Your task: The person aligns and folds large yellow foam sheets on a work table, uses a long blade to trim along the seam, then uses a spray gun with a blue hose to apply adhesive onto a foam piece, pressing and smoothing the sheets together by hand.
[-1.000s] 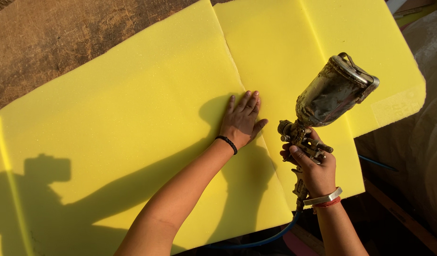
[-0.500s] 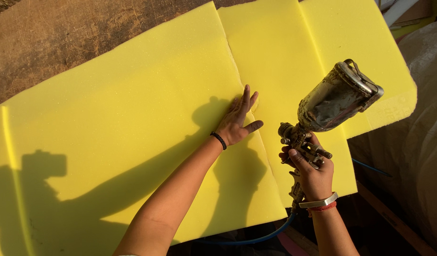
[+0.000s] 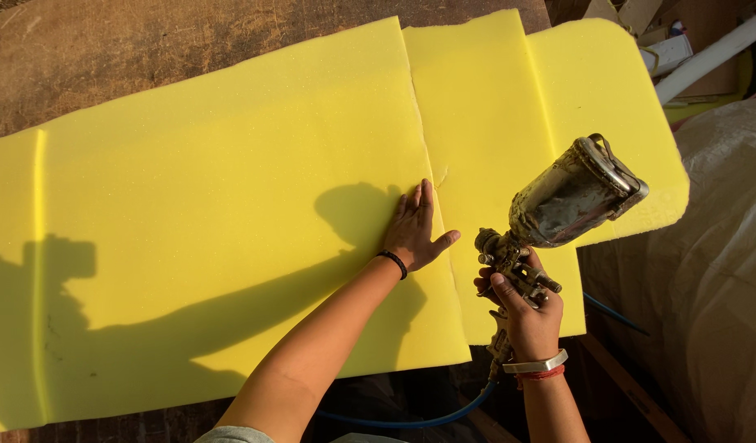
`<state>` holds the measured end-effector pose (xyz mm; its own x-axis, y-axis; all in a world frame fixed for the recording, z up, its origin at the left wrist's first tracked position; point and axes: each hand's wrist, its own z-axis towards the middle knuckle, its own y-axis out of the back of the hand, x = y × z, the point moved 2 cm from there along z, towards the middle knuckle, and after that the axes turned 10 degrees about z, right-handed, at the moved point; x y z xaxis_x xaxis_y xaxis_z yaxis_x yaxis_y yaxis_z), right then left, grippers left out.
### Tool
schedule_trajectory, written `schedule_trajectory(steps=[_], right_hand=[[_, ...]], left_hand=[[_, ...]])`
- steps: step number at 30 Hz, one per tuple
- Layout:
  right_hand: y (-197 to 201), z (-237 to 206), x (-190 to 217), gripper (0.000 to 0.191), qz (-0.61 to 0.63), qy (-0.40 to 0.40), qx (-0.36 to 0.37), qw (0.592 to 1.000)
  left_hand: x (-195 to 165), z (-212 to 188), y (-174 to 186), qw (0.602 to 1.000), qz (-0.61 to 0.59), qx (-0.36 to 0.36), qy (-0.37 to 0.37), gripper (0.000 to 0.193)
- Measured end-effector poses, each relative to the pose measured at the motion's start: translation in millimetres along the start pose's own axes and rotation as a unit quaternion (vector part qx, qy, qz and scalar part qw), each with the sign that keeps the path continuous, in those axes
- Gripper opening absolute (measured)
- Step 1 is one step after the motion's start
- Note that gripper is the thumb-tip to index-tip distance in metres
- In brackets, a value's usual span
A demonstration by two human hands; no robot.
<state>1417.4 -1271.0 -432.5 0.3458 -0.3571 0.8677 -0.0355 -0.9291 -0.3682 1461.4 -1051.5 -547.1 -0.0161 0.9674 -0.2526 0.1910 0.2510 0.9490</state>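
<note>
We are looking down at a big yellow foam sheet (image 3: pixel 222 213) that is lying on a brown wooden surface (image 3: pixel 107 57). Its right edge is running beside a second, narrower foam sheet (image 3: pixel 485 148), and the two are meeting along a seam that is slightly torn near the middle. A third foam piece with rounded corners (image 3: pixel 607 107) is lying further right, with its right edge hanging close to a grey cloth cover (image 3: pixel 706 271).

Our left hand (image 3: pixel 415 230) is resting flat on the big sheet, just beside the seam, with the fingers stretched out and close together and the thumb spread to the right, gripping nothing. Our right hand (image 3: pixel 526 316) is closing around the handle of a dirty metal spray gun (image 3: pixel 550 217), and its cup is tilting up to the right above the narrow sheet. A blue hose (image 3: pixel 419 418) is hanging from the gun under the near edge. To the left of our left hand the foam is lying open and free, only our shadow is falling on it.

Compared with half a second before, the left hand has moved a little toward the seam and the fingers have come closer together. The gun is staying at nearly the same angle in the same grip.
</note>
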Motion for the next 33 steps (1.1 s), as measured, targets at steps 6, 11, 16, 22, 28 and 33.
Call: schedule_trajectory(steps=[6,11,16,22,28,33], right_hand=[[9,-21,4,0.054,-0.004,0.006,-0.005,1.0],[-14,-20,6,0.054,-0.001,0.006,0.008,1.0],[-78,-16,-7,0.061,0.019,0.004,0.082,0.996],[-194,-58,-34,0.064,-0.001,0.009,0.188,0.982],[-349,-152,-105,0.063,-0.008,0.01,0.312,0.95],[-459,-286,-199,0.066,-0.019,0.041,0.381,0.923]], left_hand=[[-6,6,30,0.995,-0.041,0.089,-0.019,0.114],[21,-34,55,0.916,-0.392,0.014,0.084,0.112],[60,-163,50,0.903,-0.406,0.071,0.122,0.087],[140,-265,97,0.788,-0.547,-0.109,0.261,0.069],[209,-400,139,0.752,-0.594,-0.238,0.158,0.058],[272,-559,159,0.716,-0.634,-0.274,0.099,0.058]])
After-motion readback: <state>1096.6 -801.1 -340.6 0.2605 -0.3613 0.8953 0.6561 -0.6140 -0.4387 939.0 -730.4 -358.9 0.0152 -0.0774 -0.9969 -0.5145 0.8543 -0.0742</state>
